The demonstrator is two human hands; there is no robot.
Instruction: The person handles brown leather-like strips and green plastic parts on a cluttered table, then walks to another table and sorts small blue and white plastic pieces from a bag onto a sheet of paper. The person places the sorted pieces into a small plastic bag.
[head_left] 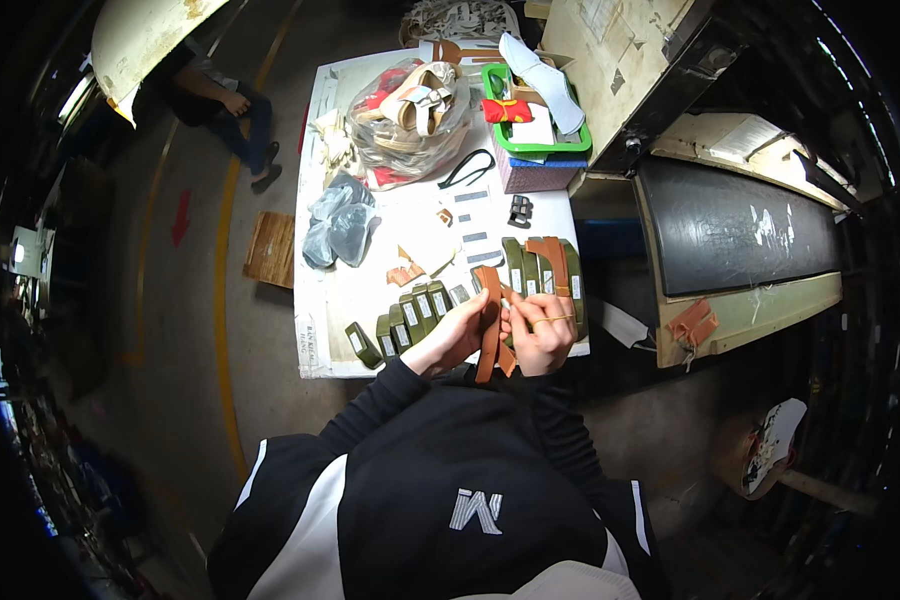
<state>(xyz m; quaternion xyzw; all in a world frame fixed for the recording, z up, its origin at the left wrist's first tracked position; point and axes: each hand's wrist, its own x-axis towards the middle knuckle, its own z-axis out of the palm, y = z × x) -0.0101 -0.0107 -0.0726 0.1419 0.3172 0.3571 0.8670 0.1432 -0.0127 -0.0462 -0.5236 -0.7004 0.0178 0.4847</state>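
White and brightly lit, the desk stands out against a dim workshop floor, carrying dark green blocks in rows. Above its near side, the left hand grips brown straps, and the right hand, close beside it, pinches them from the other side.

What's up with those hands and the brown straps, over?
Left hand holding brown straps. Right hand pinched close beside; its grip unclear. Green blocks close by, both sides.
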